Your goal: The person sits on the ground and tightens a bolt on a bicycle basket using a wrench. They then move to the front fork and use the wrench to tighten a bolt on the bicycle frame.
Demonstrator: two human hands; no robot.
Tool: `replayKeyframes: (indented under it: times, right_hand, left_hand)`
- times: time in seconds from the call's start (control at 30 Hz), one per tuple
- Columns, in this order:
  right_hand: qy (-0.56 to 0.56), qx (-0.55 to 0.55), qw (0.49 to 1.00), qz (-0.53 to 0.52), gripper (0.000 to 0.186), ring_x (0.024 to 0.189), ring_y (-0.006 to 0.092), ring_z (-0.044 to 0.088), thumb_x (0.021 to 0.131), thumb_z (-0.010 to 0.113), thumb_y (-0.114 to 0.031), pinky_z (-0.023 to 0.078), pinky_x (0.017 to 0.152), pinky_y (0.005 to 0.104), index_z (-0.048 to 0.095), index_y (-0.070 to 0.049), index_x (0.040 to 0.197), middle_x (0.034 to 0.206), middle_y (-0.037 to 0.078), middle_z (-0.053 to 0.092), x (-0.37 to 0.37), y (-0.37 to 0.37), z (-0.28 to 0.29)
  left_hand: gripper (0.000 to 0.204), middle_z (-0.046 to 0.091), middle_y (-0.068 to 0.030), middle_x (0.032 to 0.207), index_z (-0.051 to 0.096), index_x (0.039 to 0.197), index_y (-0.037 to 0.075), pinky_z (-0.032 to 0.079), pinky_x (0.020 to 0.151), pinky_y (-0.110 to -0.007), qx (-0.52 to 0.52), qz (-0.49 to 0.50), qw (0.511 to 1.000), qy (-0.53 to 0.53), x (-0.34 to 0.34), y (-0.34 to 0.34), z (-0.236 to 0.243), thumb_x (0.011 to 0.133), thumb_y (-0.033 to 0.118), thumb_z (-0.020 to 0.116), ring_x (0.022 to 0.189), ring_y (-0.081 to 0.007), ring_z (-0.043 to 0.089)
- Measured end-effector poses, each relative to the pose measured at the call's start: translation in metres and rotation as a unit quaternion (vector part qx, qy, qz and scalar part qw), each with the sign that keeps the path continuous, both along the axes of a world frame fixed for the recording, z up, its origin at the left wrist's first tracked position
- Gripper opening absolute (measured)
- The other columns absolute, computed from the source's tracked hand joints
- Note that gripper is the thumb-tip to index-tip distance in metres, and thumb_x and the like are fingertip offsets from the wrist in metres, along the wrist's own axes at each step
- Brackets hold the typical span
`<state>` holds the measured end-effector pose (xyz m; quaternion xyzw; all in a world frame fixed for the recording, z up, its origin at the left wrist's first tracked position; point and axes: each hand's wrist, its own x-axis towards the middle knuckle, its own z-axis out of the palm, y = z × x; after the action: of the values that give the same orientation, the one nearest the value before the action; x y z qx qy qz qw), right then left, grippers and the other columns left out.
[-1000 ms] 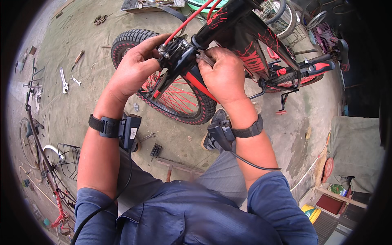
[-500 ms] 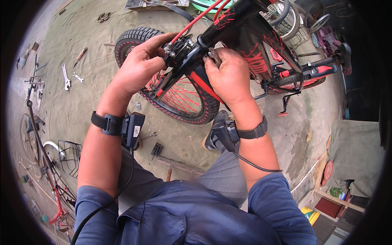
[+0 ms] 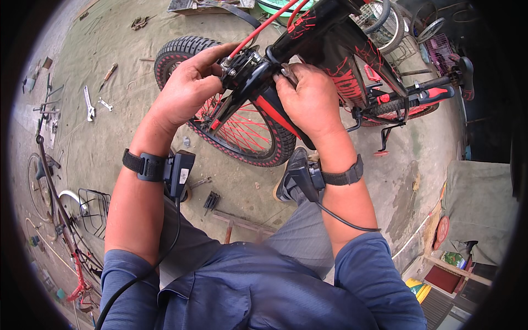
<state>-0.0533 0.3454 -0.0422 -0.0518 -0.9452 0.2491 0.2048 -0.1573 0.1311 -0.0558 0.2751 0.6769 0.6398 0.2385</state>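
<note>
We see the left hand (image 3: 190,91) clamped on the black clamp fitting (image 3: 245,69) at the top of a red-and-black bicycle (image 3: 330,49), steadying it, while the right hand (image 3: 311,99) closes on the fork leg (image 3: 264,102) just beside it. The knobby front wheel (image 3: 242,132) stands directly below; wrenches (image 3: 91,104) lie well apart on open concrete floor (image 3: 137,143) at left.

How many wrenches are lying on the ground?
2, both on the ground at upper left: a larger wrench and a smaller wrench right beside it. Other tools nearby are too small to identify; more may be hidden.
</note>
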Motion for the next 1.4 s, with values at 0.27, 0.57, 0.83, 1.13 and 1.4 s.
replayKeyframes:
  times: [0.27, 0.57, 0.83, 1.13, 1.4]
  right_hand:
    - [0.0, -0.018, 1.0, -0.014, 0.018, 0.085, 0.0402, 0.067, 0.083, 0.071, -0.019, 0.054, 0.074, 0.0492, 0.068, -0.002, 0.085, 0.084, 0.02, 0.069, -0.002, -0.005, -0.003]
    - [-0.006, -0.037, 0.999, -0.035, 0.021, 0.086, 0.039, 0.068, 0.082, 0.073, -0.021, 0.054, 0.075, 0.0487, 0.069, -0.001, 0.087, 0.087, 0.019, 0.07, -0.002, -0.007, -0.003]
    - [-0.013, -0.024, 1.0, -0.005, 0.017, 0.087, 0.0381, 0.066, 0.087, 0.069, -0.02, 0.053, 0.076, 0.0477, 0.071, -0.003, 0.084, 0.085, 0.018, 0.069, 0.004, -0.003, 0.003]
    - [-0.018, -0.05, 0.998, -0.02, 0.017, 0.087, 0.0403, 0.065, 0.086, 0.071, -0.016, 0.051, 0.077, 0.0484, 0.065, 0.0, 0.087, 0.087, 0.02, 0.068, 0.002, -0.007, 0.001]
    - [-0.032, -0.067, 0.997, -0.033, 0.02, 0.088, 0.0402, 0.065, 0.085, 0.073, -0.017, 0.051, 0.076, 0.0478, 0.066, 0.0, 0.091, 0.089, 0.02, 0.069, 0.002, -0.007, -0.004]
  left_hand:
    - [0.072, 0.057, -0.0095, 0.145, 0.052, 0.146, -0.002, 0.037, 0.115, -0.033, 0.005, 0.002, 1.0, -0.01, 0.002, 0.001, 0.002, 0.074, -0.005, 0.044, 0.135, -0.0185, 0.052]
    - [0.073, 0.057, -0.01, 0.145, 0.051, 0.146, -0.002, 0.037, 0.116, -0.033, 0.005, -0.001, 1.0, -0.012, 0.002, 0.002, 0.003, 0.074, -0.005, 0.044, 0.134, -0.0184, 0.052]
    - [0.073, 0.058, -0.0075, 0.131, 0.051, 0.147, -0.001, 0.04, 0.104, -0.03, 0.022, -0.001, 1.0, -0.023, 0.0, 0.001, -0.004, 0.075, -0.005, 0.046, 0.119, -0.0155, 0.054]
    - [0.069, 0.062, 0.0014, 0.086, 0.06, 0.144, 0.01, 0.046, 0.066, -0.022, 0.023, 0.026, 0.999, 0.007, -0.001, 0.002, -0.012, 0.075, 0.004, 0.052, 0.072, -0.0055, 0.054]
    - [0.07, 0.062, -0.0032, 0.104, 0.055, 0.145, 0.004, 0.046, 0.081, -0.026, 0.01, 0.013, 1.0, -0.003, -0.002, 0.001, -0.008, 0.075, 0.0, 0.051, 0.09, -0.0098, 0.056]
